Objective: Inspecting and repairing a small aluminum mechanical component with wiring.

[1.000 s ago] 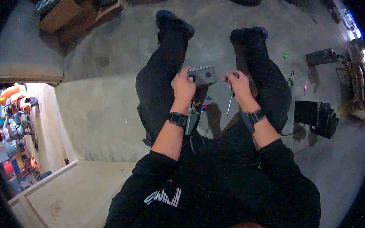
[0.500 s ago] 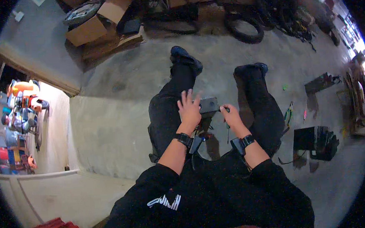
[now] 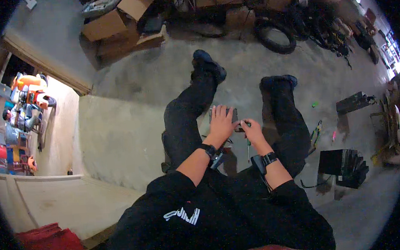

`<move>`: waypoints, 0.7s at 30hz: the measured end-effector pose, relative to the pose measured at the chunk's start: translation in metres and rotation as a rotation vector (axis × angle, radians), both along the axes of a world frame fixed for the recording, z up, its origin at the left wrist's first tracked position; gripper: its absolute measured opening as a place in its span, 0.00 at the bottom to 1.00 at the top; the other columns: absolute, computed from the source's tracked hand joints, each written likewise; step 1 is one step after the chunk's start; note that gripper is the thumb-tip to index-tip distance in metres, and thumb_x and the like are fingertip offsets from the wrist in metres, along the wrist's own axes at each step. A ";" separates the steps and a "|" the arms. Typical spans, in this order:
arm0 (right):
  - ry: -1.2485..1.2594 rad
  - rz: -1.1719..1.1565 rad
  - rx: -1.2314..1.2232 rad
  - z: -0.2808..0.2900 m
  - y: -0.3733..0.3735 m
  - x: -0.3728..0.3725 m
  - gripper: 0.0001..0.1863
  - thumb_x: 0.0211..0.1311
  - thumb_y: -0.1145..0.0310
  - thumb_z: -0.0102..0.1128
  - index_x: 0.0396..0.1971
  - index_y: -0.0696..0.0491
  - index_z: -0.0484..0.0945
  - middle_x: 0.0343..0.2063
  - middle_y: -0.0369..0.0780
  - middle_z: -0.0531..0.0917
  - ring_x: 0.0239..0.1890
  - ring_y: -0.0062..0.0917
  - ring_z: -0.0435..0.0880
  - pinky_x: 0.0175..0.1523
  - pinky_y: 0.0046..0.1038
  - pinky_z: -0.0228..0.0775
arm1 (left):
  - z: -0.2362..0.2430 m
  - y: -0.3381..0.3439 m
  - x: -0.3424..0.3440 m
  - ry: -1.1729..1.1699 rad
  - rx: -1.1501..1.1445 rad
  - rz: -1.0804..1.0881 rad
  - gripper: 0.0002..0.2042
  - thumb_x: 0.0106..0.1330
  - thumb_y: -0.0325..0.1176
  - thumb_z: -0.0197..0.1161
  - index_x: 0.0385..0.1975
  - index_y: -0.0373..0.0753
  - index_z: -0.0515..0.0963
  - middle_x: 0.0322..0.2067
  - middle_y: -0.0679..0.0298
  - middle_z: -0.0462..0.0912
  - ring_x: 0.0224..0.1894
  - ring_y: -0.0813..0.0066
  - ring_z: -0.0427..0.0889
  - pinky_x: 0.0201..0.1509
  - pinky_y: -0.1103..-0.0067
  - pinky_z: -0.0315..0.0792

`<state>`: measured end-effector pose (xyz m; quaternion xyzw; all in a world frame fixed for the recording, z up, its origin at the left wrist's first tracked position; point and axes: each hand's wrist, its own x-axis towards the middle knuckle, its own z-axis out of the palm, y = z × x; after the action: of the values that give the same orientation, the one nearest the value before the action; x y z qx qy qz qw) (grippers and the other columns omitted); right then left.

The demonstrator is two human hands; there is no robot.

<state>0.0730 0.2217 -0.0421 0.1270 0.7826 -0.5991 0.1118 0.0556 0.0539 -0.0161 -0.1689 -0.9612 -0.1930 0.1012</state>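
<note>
My left hand [image 3: 223, 124] lies flat with its fingers stretched over a dark grey box-shaped part [image 3: 235, 115] held between my spread legs. Most of that part is hidden under the palm and fingers. At its right edge my right hand [image 3: 252, 130] is closed in a pinch. What sits between thumb and finger is small and dark, too little to name. Just below the right hand, between my thighs, shows a thin tool with a green end [image 3: 249, 145], seemingly a screwdriver.
Pliers with yellow-green handles [image 3: 316, 130] lie right of my leg. Beyond them are a black boxy unit [image 3: 337, 162] with a cable and a long dark case [image 3: 354, 102]. Cardboard boxes [image 3: 104, 26] and a tyre [image 3: 275, 37] line the far side. A doorway opens at left.
My left hand has slid right and forward, from the box's left side to on top of it, covering most of it. My right hand stays pinched at the right edge, slightly lower.
</note>
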 end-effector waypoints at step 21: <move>0.199 0.072 0.368 0.007 0.002 -0.016 0.14 0.58 0.63 0.64 0.36 0.60 0.83 0.33 0.49 0.85 0.36 0.39 0.84 0.45 0.34 0.73 | -0.024 0.019 0.005 0.065 0.093 0.005 0.33 0.51 0.45 0.67 0.52 0.27 0.70 0.54 0.41 0.69 0.65 0.39 0.60 0.73 0.52 0.45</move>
<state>0.0568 0.2239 -0.0352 0.0577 0.8901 -0.4512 0.0302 0.0608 0.0724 -0.0396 -0.1678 -0.9479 -0.2315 0.1404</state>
